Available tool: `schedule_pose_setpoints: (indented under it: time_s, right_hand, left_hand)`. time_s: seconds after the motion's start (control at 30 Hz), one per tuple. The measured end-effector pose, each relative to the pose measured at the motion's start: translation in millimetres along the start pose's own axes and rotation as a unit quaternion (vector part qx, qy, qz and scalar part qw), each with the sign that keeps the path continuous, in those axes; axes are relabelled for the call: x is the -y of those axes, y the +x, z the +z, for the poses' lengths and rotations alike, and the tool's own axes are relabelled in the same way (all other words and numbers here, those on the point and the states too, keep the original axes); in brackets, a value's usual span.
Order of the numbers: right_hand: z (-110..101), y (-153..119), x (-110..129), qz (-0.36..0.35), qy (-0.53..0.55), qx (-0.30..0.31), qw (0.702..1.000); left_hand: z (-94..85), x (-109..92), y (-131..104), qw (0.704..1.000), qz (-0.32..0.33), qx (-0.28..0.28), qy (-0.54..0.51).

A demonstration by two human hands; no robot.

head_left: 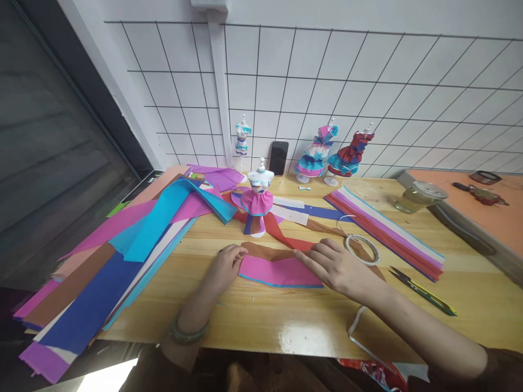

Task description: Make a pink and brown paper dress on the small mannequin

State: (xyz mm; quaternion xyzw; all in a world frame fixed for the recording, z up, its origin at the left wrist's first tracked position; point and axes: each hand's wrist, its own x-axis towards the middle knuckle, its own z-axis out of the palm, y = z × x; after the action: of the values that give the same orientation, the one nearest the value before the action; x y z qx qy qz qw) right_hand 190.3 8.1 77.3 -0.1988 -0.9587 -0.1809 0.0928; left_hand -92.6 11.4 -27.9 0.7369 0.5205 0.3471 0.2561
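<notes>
A pink crepe paper strip (280,271) with a blue lower edge lies across the table in front of me, a brown strip (267,250) showing behind it. My left hand (227,264) pinches its upper left corner. At its right end my right hand (330,265) grips the paper, index finger stretched along the upper edge and the other fingers curled; the thumb is mostly hidden. Just beyond stands a small white dress-form mannequin (260,178) wearing a gathered pink skirt (257,202). A red strip (286,234) runs from its base toward my right hand.
Layered coloured paper strips (110,272) cover the left side. A roll of double-sided tape (363,249), yellow-black thread snips (425,291), striped paper stack (388,231) and lidded glass (420,196) are at right. Dressed mannequins (350,155) and a phone (278,158) stand along the wall.
</notes>
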Motion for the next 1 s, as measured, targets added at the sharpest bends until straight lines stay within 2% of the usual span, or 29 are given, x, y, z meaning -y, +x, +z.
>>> schedule_pose_setpoints:
  time_s: [0.17,0.33,0.47,0.67,0.87,0.93,1.0]
  right_hand:
    - [-2,3,0,-0.016,-0.011,0.001,1.000]
    - [-13,8,1,-0.028,-0.027,-0.010,0.999]
    - [-25,13,-1,-0.032,-0.041,-0.020,0.998]
    - [-46,15,-4,-0.030,-0.051,-0.044,0.997]
    - [-69,9,-2,-0.001,0.024,-0.094,0.995]
    - [-73,5,-1,0.023,0.068,-0.099,0.992]
    - [-75,1,0,0.039,0.106,-0.099,0.989]
  left_hand:
    - [0.8,2,0,0.998,-0.017,-0.050,-0.037]
    - [1.2,4,-1,0.988,-0.077,-0.103,-0.089]
    - [0.2,-1,0,0.975,-0.113,-0.116,-0.151]
    - [-1.7,-6,1,0.963,-0.132,-0.133,-0.194]
    - [-1.9,-10,3,0.953,-0.141,-0.103,-0.249]
    - [-2.9,-19,5,0.945,-0.143,-0.063,-0.287]
    - [-4.8,-34,7,0.933,-0.131,0.007,-0.334]
